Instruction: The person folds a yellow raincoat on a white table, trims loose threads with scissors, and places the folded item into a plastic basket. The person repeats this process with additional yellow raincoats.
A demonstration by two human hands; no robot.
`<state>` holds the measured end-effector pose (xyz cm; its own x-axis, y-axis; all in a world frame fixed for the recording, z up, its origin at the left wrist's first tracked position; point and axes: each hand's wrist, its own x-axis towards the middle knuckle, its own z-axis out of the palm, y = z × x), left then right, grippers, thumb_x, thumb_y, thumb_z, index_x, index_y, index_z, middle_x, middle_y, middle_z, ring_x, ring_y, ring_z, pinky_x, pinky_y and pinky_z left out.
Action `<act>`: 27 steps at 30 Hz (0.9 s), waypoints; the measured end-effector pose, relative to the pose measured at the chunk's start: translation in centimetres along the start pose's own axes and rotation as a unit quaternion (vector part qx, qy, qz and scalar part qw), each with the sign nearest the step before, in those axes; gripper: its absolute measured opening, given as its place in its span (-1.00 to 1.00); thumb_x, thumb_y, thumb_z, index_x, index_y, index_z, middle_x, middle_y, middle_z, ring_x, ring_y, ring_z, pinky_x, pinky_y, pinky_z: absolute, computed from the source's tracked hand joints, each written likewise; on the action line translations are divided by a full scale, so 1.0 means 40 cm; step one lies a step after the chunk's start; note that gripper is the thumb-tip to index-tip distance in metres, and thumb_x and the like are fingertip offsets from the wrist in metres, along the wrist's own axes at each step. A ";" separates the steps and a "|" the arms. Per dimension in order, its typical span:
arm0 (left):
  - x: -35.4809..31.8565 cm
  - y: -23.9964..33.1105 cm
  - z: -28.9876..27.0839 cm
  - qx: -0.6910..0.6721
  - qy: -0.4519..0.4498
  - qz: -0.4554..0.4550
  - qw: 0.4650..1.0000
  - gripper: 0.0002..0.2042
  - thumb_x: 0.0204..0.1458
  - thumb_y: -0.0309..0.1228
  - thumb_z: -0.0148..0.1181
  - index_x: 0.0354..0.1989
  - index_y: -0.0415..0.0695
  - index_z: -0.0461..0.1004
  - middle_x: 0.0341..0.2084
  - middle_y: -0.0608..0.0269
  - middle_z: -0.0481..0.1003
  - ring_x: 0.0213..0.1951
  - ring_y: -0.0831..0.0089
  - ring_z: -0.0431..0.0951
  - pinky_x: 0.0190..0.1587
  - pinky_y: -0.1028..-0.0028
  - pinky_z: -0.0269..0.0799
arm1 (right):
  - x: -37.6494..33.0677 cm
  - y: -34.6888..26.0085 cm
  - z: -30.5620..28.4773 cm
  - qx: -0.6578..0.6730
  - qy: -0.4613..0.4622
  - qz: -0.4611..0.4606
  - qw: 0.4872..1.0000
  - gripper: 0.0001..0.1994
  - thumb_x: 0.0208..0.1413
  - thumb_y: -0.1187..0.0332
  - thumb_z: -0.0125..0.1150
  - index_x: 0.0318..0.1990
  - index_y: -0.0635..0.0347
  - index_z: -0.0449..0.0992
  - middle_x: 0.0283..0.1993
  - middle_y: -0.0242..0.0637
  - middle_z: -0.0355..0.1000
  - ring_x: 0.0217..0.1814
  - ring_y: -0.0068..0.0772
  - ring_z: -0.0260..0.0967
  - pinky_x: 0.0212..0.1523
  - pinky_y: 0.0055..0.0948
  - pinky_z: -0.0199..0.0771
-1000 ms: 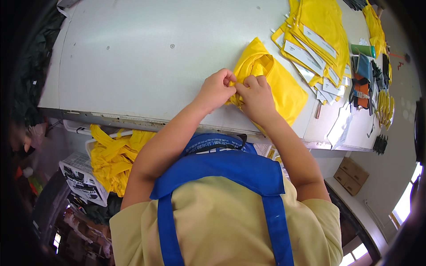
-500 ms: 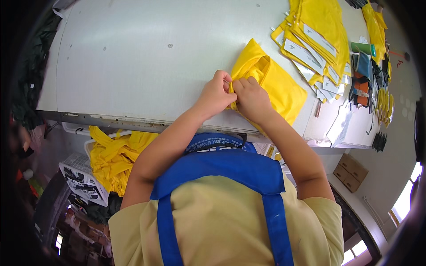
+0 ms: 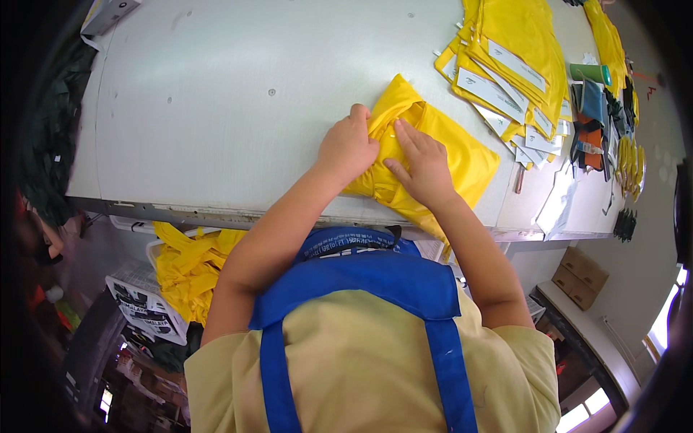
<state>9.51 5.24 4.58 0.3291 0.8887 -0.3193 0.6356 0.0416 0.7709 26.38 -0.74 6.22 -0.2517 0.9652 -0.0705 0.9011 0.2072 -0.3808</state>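
Both hands worked one yellow cloth [image 3: 455,155] that lay at the near edge of the pale grey surface [image 3: 216,108], its lower corner hanging over the lip. The left hand [image 3: 349,149] was curled, fingers bunching a gathered fold on the cloth's left side, probably to keep that fold from springing open. The right hand [image 3: 422,164] lay nearly flat and open, fingers spread and pressing down just beside the left — pinning rather than gripping, it seemed, so the cloth stayed put while the fold was shaped. Further right, a stack of yellow pieces [image 3: 516,50] with white tags sat fanned out, likely so each could be taken singly, and beyond it lay a green cup [image 3: 590,72] and a jumble of small dark and orange items too small to tell apart. Below the surface's edge a white crate [image 3: 148,314] held more loose yellow cloth [image 3: 189,263], within reach of the left side. The fingertips of the left hand were buried in the fold, and the blue apron [image 3: 361,289] hid whatever lay directly under the arms — the cloth's exact shape could not be made out.
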 end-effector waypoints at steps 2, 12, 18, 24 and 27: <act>-0.005 0.025 -0.009 -0.010 -0.022 0.009 1.000 -0.66 -0.06 -0.45 0.05 -0.08 -0.25 0.25 -0.37 -0.17 0.51 -0.29 -0.07 0.53 -0.23 0.11 0.44 | -0.024 -0.029 0.011 -0.054 -0.016 -0.004 0.998 -0.43 0.02 0.11 0.17 0.17 0.21 0.32 0.18 -0.16 0.32 0.23 -0.26 0.23 0.14 -0.20 0.16; -0.013 0.001 0.054 0.095 -0.043 0.055 0.993 -0.69 -0.02 -0.41 0.04 -0.09 -0.18 0.21 -0.58 -0.05 0.49 -0.49 -0.04 0.51 -0.44 0.08 0.41 | -0.020 0.020 0.089 0.135 -0.007 0.040 0.990 -0.38 0.00 0.16 0.17 0.20 0.28 0.25 0.26 -0.05 0.22 0.33 -0.12 0.11 0.26 -0.15 0.09; -0.019 0.010 0.055 0.068 0.037 0.083 0.993 -0.87 0.08 -0.38 0.02 -0.30 -0.17 0.30 -0.57 -0.01 0.50 -0.52 -0.01 0.51 -0.46 0.11 0.41 | -0.013 0.004 0.075 0.082 0.043 0.032 0.995 -0.30 0.00 0.15 0.19 0.28 0.22 0.14 0.38 -0.03 0.00 0.44 -0.06 -0.09 0.35 -0.15 -0.06; 0.004 0.015 0.113 0.137 -0.009 0.138 0.981 -0.90 0.10 -0.41 -0.01 -0.34 -0.18 0.29 -0.58 -0.03 0.49 -0.50 -0.01 0.52 -0.46 0.10 0.40 | -0.010 0.022 0.144 -0.090 -0.050 0.022 0.994 -0.33 -0.09 0.12 0.26 0.20 0.16 0.27 0.36 -0.08 0.06 0.45 0.00 -0.14 0.36 -0.07 -0.13; 0.003 0.019 0.116 0.137 -0.017 0.119 0.983 -0.89 0.09 -0.42 -0.04 -0.31 -0.20 0.27 -0.58 -0.05 0.50 -0.50 -0.02 0.52 -0.46 0.09 0.40 | -0.028 0.056 0.122 0.142 -0.047 0.012 0.989 -0.32 -0.11 0.12 0.29 0.19 0.19 0.28 0.36 -0.08 0.05 0.46 0.04 -0.18 0.37 0.01 -0.19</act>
<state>13.27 3.25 2.60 0.5113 0.8426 -0.1693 0.7010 -0.2949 0.6494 26.96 -2.14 0.97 -0.2745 0.9476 -0.1631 0.7753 0.1179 -0.6204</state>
